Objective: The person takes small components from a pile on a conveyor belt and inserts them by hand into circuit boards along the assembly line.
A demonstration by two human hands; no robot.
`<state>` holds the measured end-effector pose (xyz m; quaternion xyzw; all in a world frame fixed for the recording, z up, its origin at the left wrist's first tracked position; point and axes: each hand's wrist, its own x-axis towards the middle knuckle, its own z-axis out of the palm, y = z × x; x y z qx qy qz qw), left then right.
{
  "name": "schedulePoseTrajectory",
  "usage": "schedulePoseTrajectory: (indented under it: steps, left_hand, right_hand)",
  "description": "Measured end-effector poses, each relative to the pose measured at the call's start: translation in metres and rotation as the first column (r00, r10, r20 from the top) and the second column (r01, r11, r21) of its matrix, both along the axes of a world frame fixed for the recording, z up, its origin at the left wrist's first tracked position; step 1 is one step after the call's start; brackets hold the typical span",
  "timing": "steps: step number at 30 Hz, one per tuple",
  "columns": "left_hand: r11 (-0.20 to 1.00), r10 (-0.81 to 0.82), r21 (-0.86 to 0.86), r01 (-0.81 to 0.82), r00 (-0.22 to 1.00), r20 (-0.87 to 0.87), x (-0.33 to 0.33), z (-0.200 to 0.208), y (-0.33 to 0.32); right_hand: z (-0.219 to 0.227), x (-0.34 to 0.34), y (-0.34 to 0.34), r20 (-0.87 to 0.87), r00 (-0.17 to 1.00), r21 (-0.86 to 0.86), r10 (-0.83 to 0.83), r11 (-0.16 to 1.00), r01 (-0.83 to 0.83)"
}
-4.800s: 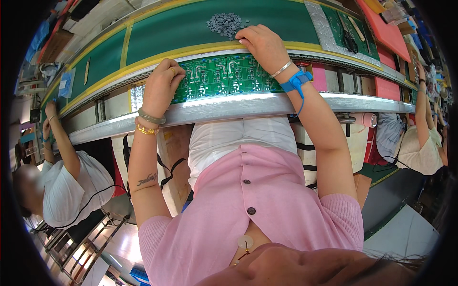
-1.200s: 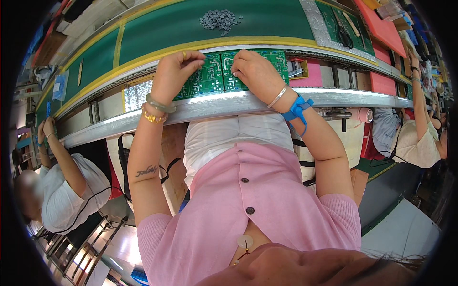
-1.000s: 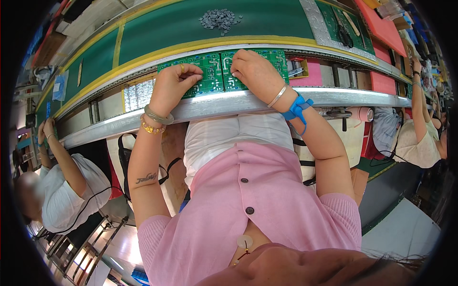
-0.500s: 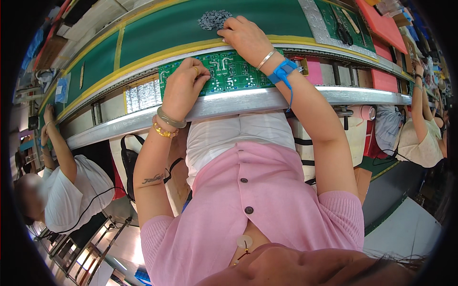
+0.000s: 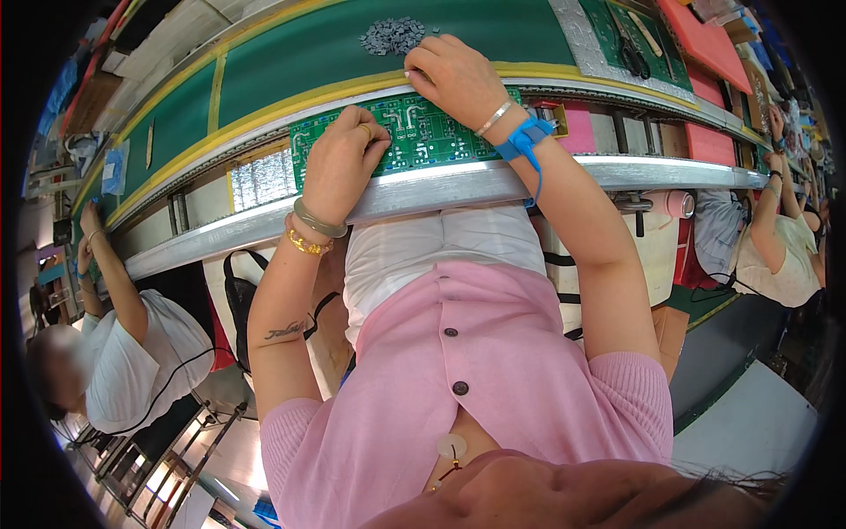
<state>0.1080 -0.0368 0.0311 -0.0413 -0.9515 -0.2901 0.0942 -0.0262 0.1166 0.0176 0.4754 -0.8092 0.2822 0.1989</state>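
- Resting on a green rectangular printed circuit board [image 5: 414, 132] at upper centre of the frame, the left hand [image 5: 339, 163] lies with fingers curled, fingertips pressing the board's left part.
- The right hand [image 5: 454, 75] sits just above the board's upper edge, fingers bent and drawn together at the lower fringe of a small heap of grey metal parts [image 5: 392, 35]; whether it grips one, I cannot tell.
- That heap lies on a long green conveyor belt with yellow edges [image 5: 291, 62] curving across the top.
- The board sits between the belt and a silver metal rail of the worktop [image 5: 441, 185].
- A blue strap [image 5: 524, 141] circles the right wrist.
- A person in white [image 5: 132, 353] sits at lower left.
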Motion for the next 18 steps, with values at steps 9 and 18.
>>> schedulePoseTrajectory:
  steps: [9,18]
  left_hand:
    - [0.996,-0.072,0.050,0.072,0.997,0.005,-0.002,0.000,-0.005]
    - [0.996,-0.037,0.087,0.032,0.998,0.056,-0.004,-0.001,-0.006]
  right_hand:
    - [0.004,0.034,0.042,0.343,0.937,-0.077,0.063,0.996,-0.039]
    - [0.003,0.039,0.053,0.450,0.893,-0.015,0.020,1.000,-0.015]
